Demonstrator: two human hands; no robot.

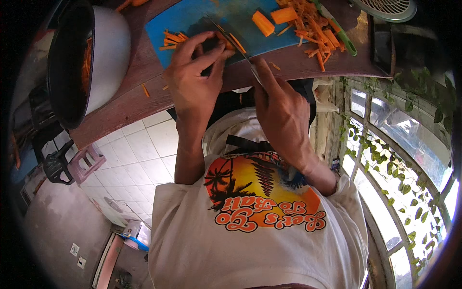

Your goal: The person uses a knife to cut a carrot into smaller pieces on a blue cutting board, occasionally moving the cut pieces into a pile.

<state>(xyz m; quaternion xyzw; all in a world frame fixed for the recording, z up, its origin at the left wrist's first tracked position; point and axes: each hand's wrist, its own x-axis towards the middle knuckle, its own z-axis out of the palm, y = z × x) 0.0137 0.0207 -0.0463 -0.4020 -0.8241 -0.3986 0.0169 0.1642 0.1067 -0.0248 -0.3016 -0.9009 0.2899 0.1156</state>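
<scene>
My left hand (195, 74) pinches a piece of carrot (228, 44) on the blue cutting board (162, 22), its fingertips close beside the blade. Gripped in my right hand (283, 106) is a knife (231, 39), with the blade angled away over the carrot. A thin carrot slice lies against the right side of the blade. Left of my left hand rests a small pile of carrot sticks (174, 39). Two thick carrot chunks (263, 24) lie on the board's right part. The knife handle is mostly hidden in my palm.
Carrot peelings and strips (317, 30) heap at the board's right edge, under a green-handled peeler (339, 30). A large metal bowl (112, 57) with shredded carrot stands left on the wooden table (115, 112). A slotted basket (386, 7) sits far right. A pink plastic stool (86, 162) stands below left.
</scene>
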